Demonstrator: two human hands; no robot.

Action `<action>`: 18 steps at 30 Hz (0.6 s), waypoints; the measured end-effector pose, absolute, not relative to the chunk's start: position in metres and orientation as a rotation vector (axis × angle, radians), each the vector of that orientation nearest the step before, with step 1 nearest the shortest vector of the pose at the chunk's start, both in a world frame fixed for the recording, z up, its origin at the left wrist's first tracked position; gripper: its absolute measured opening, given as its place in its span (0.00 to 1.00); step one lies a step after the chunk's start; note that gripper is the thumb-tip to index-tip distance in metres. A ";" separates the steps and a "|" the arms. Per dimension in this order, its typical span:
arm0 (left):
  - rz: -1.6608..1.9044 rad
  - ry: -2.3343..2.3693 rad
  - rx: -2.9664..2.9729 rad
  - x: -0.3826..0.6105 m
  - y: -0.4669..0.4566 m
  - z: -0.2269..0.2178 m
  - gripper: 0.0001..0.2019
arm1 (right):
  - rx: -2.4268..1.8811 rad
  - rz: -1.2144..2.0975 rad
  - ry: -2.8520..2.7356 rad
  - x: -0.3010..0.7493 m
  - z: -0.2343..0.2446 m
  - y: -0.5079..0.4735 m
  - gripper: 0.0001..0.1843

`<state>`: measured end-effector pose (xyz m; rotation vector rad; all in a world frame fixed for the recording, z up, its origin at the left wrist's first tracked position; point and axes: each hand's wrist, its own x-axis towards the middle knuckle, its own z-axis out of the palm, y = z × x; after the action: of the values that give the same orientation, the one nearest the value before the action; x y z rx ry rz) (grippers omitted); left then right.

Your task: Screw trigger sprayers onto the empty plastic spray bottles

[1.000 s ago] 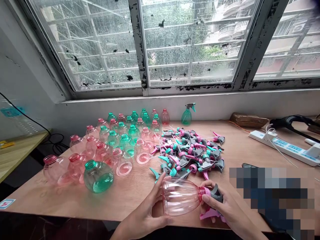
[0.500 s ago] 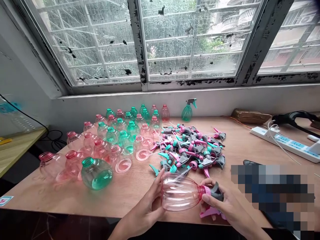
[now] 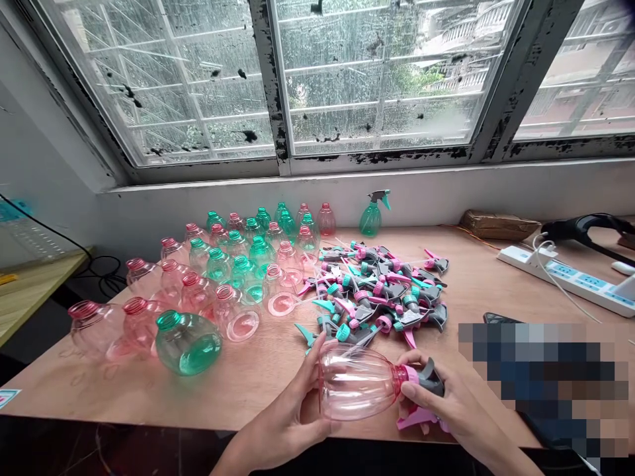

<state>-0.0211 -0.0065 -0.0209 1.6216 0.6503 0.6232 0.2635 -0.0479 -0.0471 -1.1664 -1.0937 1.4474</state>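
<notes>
A clear pink plastic bottle (image 3: 358, 383) lies sideways in the air over the table's front edge, its neck pointing right. My left hand (image 3: 292, 400) is closed round the bottle's base end. On its neck sits a grey and pink spray head (image 3: 411, 375), and the fingers of my right hand (image 3: 446, 396) grip the pink collar. The spray head's tube shows inside the bottle. Below my right hand lies another pink trigger piece (image 3: 417, 418), partly hidden. Just beyond the bottle is a heap of loose spray heads (image 3: 381, 291) in grey, pink and teal.
Several pink and green bottles without heads (image 3: 218, 264) stand at the left, a green one (image 3: 188, 345) nearest. A complete green spray bottle (image 3: 371, 218) stands by the wall. To the right are a power strip (image 3: 570, 277), a brown packet (image 3: 501, 226) and a phone (image 3: 496, 320), partly blurred out.
The view has shifted slightly. Both hands hold the bottle and its spray head in nearly the same place; the fingers at the collar have barely moved.
</notes>
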 end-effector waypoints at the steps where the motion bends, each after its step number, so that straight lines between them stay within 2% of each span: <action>1: 0.617 0.664 1.644 -0.022 -0.006 -0.022 0.46 | -1.176 1.447 -1.092 0.264 -0.046 -0.048 0.21; 6: 0.569 0.650 1.618 -0.024 -0.004 -0.023 0.51 | -1.213 1.466 -1.090 0.264 -0.044 -0.049 0.23; 16: 0.582 0.664 1.645 -0.021 -0.004 -0.021 0.46 | -1.235 1.479 -1.068 0.265 -0.046 -0.049 0.21; 18: 0.569 0.656 1.621 -0.021 -0.003 -0.021 0.48 | -1.240 1.481 -1.069 0.265 -0.047 -0.049 0.22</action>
<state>-0.0213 -0.0032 -0.0209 1.6209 0.6560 0.5691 0.2655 -0.0490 -0.0471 -1.2404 -1.0690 1.4807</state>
